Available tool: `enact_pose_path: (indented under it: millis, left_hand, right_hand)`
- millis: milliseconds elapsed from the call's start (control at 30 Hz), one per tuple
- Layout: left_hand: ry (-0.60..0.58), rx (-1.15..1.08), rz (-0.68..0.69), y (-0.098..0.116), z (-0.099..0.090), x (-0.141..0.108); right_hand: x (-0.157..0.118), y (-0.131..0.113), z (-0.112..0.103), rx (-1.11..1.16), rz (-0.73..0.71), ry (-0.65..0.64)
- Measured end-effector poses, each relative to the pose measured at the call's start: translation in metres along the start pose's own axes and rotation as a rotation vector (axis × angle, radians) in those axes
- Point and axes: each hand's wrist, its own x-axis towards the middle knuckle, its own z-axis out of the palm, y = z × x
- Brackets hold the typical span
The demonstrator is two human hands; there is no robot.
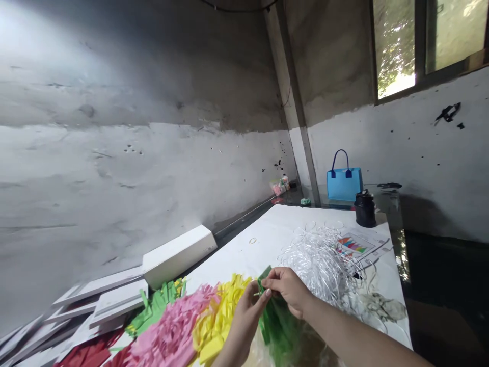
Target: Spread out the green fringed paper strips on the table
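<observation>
My left hand (248,312) and my right hand (288,290) meet above the near edge of the table. Both pinch the top of a dark green fringed tassel (275,326), whose strands hang down below the fingers, partly blurred. Just left of my hands lie heaps of yellow tassels (219,318), pink tassels (173,326) and light green tassels (156,308). Some red tassels (86,354) show at the bottom left edge. To the right of my right hand spreads a loose tangle of shiny white string (321,260).
White boxes (179,255) are stacked along the wall on the left. A printed sheet (357,244) lies beside the string, with a black jar (365,209) behind it. Farther back stands a blue bag (344,184). A small ring (252,241) rests on the white tabletop (263,224).
</observation>
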Motion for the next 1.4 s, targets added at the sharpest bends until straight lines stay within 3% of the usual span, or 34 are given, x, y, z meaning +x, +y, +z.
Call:
enact_pose_path:
  millis: [133, 267, 467, 633, 800, 967, 1133, 1267, 1400]
  left_hand:
    - [-0.041, 0.113, 0.066, -0.009, -0.009, 0.005]
    - [-0.026, 0.352, 0.141, -0.016, -0.020, 0.007]
    - [0.026, 0.767, 0.328, -0.025, -0.027, 0.013]
    - [0.022, 1.008, 0.497, -0.039, -0.034, 0.015]
    - [0.111, 1.129, 0.686, -0.050, -0.039, 0.013]
    - [0.156, 1.165, 0.765, -0.048, -0.032, 0.010]
    - [0.135, 1.086, 0.715, -0.041, -0.016, 0.006]
    - [0.221, 0.888, 0.651, -0.039, -0.020, -0.001]
    - [0.292, 0.605, 0.511, -0.033, -0.044, -0.012]
  right_hand:
    - [-0.001, 0.007, 0.002, -0.075, 0.028, -0.050]
    - [-0.005, 0.007, -0.007, -0.264, -0.041, -0.020]
    - [-0.011, 0.003, -0.010, -0.402, -0.081, -0.150]
    - [0.005, 0.010, -0.018, -0.293, 0.081, -0.131]
    - [0.019, 0.028, -0.017, -0.083, 0.348, -0.130]
    - [0.011, 0.040, -0.003, 0.016, 0.428, -0.102]
    - [0.005, 0.036, 0.000, -0.076, 0.283, -0.028]
    - [0.021, 0.040, -0.030, -0.216, 0.203, 0.096]
    - [0.041, 0.058, -0.077, -0.296, 0.241, 0.212]
